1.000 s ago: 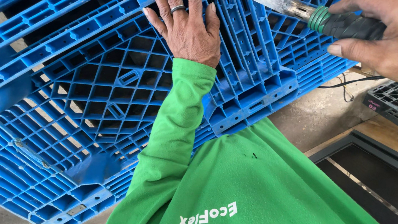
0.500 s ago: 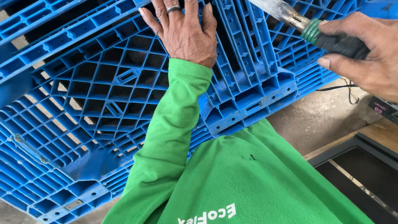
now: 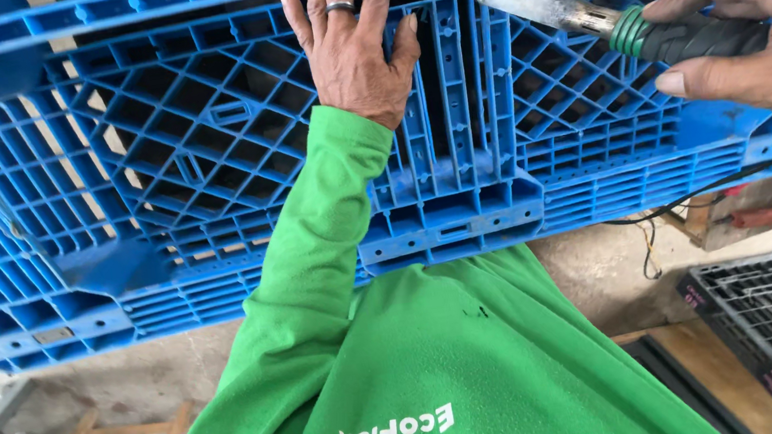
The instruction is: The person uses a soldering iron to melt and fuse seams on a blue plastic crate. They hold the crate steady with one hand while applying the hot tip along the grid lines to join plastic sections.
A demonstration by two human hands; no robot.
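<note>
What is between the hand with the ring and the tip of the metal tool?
In the head view, only blue pallet ribs lie between the left hand and the tool held by the right hand.

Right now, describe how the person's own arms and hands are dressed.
The left hand is bare, with a dark ring on one finger. Its arm wears a long bright green sleeve reaching the wrist. The right hand is bare, without visible ring or sleeve.

One head-worn view only; it looks down and forward from close above the blue pallet (image 3: 204, 171); the concrete floor (image 3: 599, 269) shows below the pallet.
</note>
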